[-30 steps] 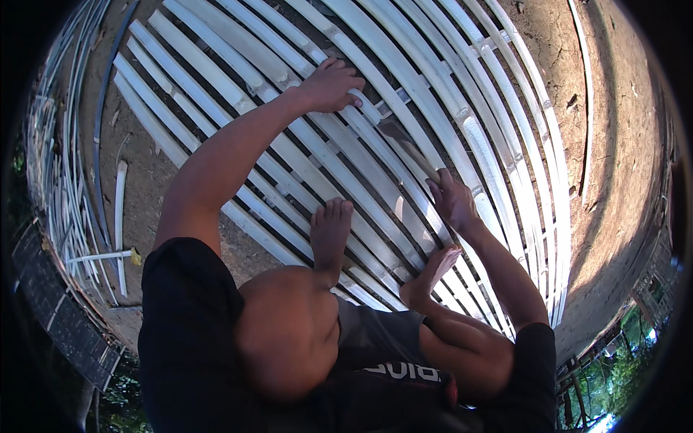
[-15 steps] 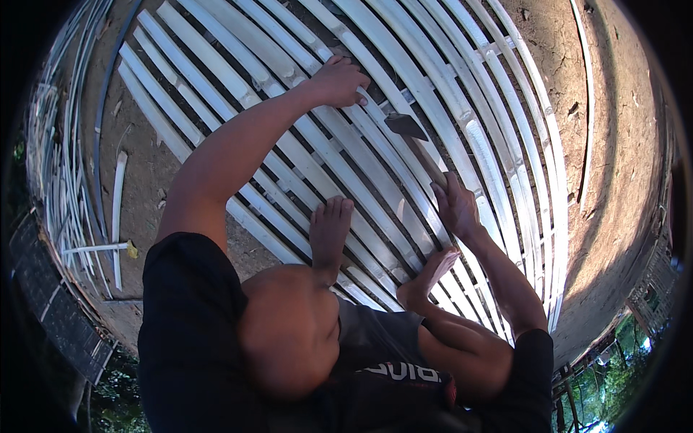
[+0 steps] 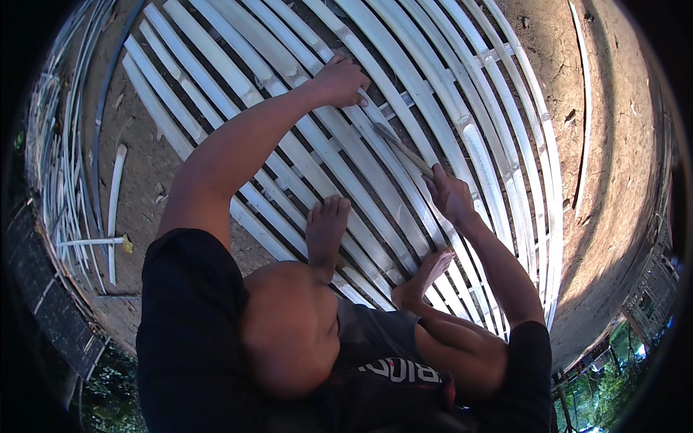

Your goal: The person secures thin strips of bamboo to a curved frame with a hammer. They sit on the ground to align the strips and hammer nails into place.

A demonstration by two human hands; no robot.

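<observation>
In front of me lies a rack of long pale split-bamboo slats point(image 3: 404, 72), laid side by side with gaps over cross strips. My left hand point(image 3: 339, 81) is closed on one bamboo slat point(image 3: 372, 110) near the upper middle. My right hand point(image 3: 450, 195) is wrapped round the handle of a hatchet-like tool point(image 3: 398, 146). The tool's dark head, now seen nearly edge-on, is low over the slats just to the right of my left hand. Whether it touches the bamboo I cannot tell.
My bare feet point(image 3: 328, 227) rest on the slats. On the left, a bundle of thin strips point(image 3: 61, 144) lies on the brown soil, beside a short loose bamboo piece point(image 3: 117, 213). A long thin strip point(image 3: 583, 108) lies at the right. A dark woven panel point(image 3: 54, 285) stands at the lower left.
The tool has turned from showing its broad dark face to nearly edge-on, and my right hand has shifted slightly left and up. My left hand stays in place on the slat.
</observation>
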